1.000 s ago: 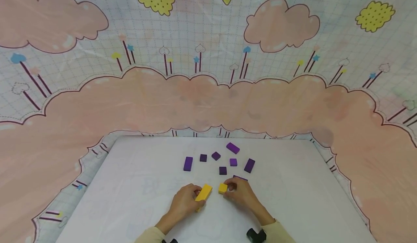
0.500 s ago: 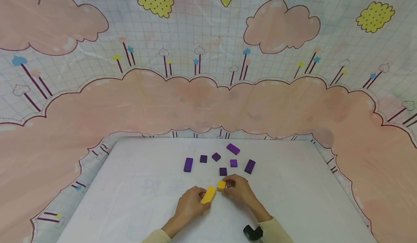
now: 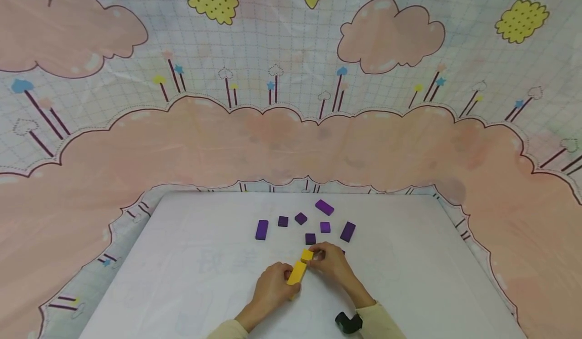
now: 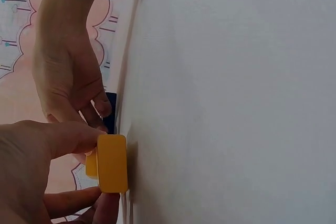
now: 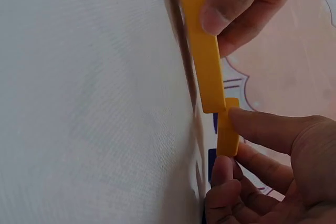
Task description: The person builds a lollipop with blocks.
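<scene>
My left hand (image 3: 275, 286) pinches a long yellow block (image 3: 297, 272) between thumb and fingers, slanted away to the right and close over the white tabletop. My right hand (image 3: 335, 263) holds a small yellow block (image 3: 306, 255) by thumb and fingertips at the long block's far end. In the right wrist view the small block (image 5: 228, 129) meets the end of the long block (image 5: 202, 51) and sits slightly offset from it. The left wrist view shows the long block's near end face (image 4: 113, 163), with the small block partly hidden behind it.
Several purple blocks lie scattered beyond the hands, among them a small cube (image 3: 310, 239), an oblong one at left (image 3: 261, 230) and another at right (image 3: 347, 232). One more is mostly hidden behind my right hand. A patterned cloth (image 3: 291, 147) surrounds the white table (image 3: 182, 258).
My left hand has moved right and slightly away with the long block. My right hand has shifted a little left and away with the small block, closing the gap between the two.
</scene>
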### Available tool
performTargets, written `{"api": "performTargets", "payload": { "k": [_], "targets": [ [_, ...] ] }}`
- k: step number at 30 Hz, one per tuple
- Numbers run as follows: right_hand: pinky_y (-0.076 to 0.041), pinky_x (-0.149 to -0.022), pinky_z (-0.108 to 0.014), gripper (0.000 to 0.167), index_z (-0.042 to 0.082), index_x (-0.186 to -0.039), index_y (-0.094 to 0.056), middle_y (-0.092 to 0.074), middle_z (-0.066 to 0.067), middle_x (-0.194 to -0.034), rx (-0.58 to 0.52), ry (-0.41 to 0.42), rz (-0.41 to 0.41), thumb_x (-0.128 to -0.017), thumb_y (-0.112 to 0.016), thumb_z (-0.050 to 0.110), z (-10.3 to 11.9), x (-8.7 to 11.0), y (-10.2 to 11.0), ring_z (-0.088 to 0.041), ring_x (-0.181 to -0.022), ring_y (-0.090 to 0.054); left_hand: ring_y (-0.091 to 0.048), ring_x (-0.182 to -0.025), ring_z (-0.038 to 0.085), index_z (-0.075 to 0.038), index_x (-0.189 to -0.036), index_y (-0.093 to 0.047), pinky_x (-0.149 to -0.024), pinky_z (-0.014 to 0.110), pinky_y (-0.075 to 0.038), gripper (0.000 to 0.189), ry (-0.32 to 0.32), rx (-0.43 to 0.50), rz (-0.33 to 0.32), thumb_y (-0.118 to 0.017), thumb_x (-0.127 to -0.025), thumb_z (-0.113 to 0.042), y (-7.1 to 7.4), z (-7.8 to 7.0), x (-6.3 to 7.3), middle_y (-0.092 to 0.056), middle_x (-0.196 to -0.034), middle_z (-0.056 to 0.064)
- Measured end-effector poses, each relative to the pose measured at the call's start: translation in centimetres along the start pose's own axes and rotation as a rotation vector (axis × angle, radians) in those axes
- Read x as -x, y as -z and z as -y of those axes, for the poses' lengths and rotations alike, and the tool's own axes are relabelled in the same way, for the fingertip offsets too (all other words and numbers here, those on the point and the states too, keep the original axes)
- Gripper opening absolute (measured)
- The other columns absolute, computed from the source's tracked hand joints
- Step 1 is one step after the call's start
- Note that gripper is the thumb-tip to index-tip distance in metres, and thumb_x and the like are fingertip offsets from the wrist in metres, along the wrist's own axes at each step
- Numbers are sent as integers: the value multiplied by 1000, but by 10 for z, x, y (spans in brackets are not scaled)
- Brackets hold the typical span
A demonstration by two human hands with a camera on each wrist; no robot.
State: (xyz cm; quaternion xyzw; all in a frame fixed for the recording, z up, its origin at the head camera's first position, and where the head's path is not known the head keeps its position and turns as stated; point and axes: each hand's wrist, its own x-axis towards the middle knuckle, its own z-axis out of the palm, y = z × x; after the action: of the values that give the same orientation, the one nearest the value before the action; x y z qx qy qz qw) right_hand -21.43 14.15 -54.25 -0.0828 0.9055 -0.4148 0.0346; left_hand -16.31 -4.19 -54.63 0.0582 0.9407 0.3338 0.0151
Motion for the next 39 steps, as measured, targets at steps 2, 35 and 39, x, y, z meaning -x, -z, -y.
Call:
{"api": "performTargets", "payload": {
  "k": [2, 35, 39],
  "targets": [
    [-44, -59, -18, 30, 5, -104, -72, -67, -5, -89, 6, -10, 5, -76, -83, 12, 0, 0, -1, -13, -73, -50, -45, -69, 10, -3, -99, -72, -59, 21, -36, 40, 11, 4, 9, -84, -70, -27, -1, -1, 0, -55, -75, -4],
    [-49, -66, -19, 26, 8, -106, -74, -67, -3, -94, 53, -29, 34, -81, -80, 17, -2, -1, -3, -13, -76, -52, -43, -141, 27, -21, -146, -48, -114, 49, -40, 77, -350, -121, 352, -79, -79, -44, 31, 29, -4, -42, -155, 2],
    [-47, -64, -18, 27, 8, -106, -74, -67, -2, -93, 54, -31, 36, -82, -80, 17, -3, 0, -4, -13, -76, -51, -37, -146, 24, -28, -149, -42, -116, 50, -37, 80, -365, -150, 426, -77, -80, -47, 32, 31, -6, -33, -160, -4]
  ]
}}
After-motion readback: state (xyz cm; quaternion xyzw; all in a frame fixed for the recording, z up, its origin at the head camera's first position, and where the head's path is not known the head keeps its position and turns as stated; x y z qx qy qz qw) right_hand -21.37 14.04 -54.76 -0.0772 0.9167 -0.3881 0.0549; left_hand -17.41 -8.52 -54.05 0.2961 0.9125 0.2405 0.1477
